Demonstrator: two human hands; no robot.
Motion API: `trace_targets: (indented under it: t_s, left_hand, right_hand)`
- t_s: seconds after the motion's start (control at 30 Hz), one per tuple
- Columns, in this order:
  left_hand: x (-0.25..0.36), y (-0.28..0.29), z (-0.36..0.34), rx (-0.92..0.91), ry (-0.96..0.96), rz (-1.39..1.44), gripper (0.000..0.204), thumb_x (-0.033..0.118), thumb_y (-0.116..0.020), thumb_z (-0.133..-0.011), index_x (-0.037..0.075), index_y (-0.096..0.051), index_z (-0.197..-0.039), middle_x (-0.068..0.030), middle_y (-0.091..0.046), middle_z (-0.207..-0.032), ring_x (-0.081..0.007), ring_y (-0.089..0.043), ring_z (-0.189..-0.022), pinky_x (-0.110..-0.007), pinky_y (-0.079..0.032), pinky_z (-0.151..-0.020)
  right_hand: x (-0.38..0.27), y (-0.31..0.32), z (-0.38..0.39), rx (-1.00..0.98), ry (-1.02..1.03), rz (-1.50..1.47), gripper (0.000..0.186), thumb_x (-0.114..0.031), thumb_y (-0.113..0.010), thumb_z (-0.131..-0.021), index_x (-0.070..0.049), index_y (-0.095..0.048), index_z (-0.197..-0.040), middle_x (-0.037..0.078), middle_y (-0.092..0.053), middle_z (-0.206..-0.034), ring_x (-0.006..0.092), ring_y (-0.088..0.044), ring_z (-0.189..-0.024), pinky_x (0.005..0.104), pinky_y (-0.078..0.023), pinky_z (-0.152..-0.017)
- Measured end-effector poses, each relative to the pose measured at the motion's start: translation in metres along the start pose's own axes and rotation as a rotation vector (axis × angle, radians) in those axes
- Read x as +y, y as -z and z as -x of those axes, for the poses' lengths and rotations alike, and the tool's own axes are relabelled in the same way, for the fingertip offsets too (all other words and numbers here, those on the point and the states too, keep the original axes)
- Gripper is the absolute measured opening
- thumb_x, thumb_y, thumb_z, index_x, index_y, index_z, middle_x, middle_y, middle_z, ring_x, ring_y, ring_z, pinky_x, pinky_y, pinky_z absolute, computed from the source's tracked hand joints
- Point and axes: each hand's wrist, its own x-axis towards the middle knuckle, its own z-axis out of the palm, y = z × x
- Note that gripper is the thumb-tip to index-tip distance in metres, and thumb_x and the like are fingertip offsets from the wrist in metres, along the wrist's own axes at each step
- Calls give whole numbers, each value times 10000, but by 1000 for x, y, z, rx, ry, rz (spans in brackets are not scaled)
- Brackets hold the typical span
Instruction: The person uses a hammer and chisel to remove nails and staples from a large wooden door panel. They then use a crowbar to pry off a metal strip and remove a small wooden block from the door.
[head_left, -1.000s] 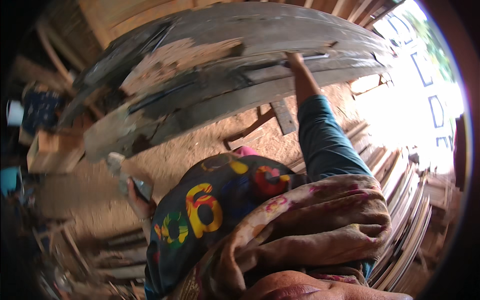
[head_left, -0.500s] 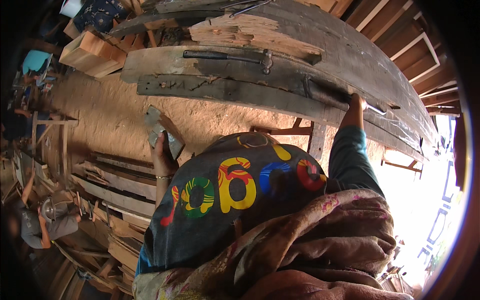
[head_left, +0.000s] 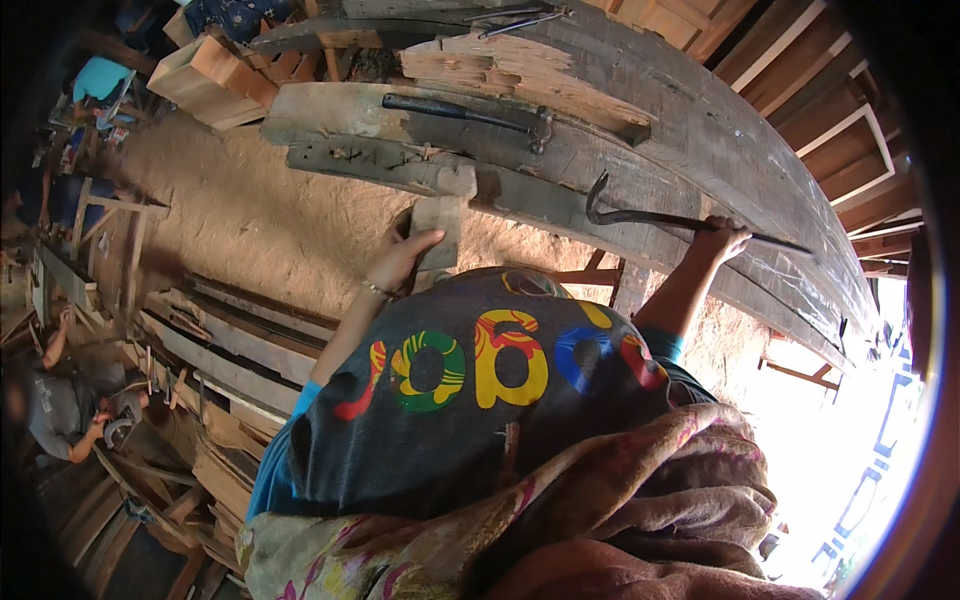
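Note:
My left hand is closed around a short, flat piece of wood, thumb across its face. The upper end of this piece reaches the near edge of a long grey plank; whether it touches is unclear. My right hand grips a dark crowbar partway along its shaft. Its hooked end points left, over the weathered planks. Farther back, a ball-peen hammer with a black handle lies on another plank, its head toward the right.
A splintered, broken stretch of timber lies beyond the hammer. Light wooden blocks stand at the far left. Stacked boards lie to my left, where another person sits. Wooden frames lean at the far right.
My left hand has moved up and right with the wood piece, toward the plank edge. The crowbar in my right hand, blurred before, has changed its angle and now shows clearly.

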Motion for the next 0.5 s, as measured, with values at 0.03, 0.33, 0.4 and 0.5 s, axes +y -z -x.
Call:
trace_targets:
  t_s: [0.03, 0.33, 0.4, 0.5]
  left_hand:
    - [1, -10, -6, 22, -10, 74, 541, 79, -714, -773, -30, -445, -1229, -130, -588, -1077, -215, -601, -977, -336, -519, -821]
    - [-36, -2, -54, 69, 196, 243, 245, 170, -714, -808, 29, -591, -966, -50, -628, -856, -142, -602, -715, -278, -500, -587]
    - [-34, -2, -65, 57, 162, 351, 231, 166, -728, -799, 25, -600, -928, -61, -631, -857, -146, -608, -695, -263, -501, -568]
    - [-33, -12, -72, 102, 122, 460, 237, 157, -730, -797, 11, -594, -925, -76, -636, -878, -152, -617, -716, -268, -513, -571]
  right_hand:
    - [-18, -16, 18, -97, 25, -10, 331, -340, -458, -932, -112, -383, -1160, 80, -443, -713, 172, -379, -483, 302, -353, -403]
    - [-159, -110, 148, -801, 124, -53, 294, -365, -440, -973, -79, -463, -911, 29, -400, -630, 109, -355, -513, 235, -318, -470]
    - [-166, -127, 194, -777, 267, 36, 265, -325, -444, -978, -69, -467, -914, 33, -404, -636, 106, -356, -514, 240, -323, -468]
    - [-170, -146, 230, -864, 406, 46, 225, -274, -472, -971, -50, -471, -948, 38, -403, -638, 104, -373, -521, 252, -343, -463]
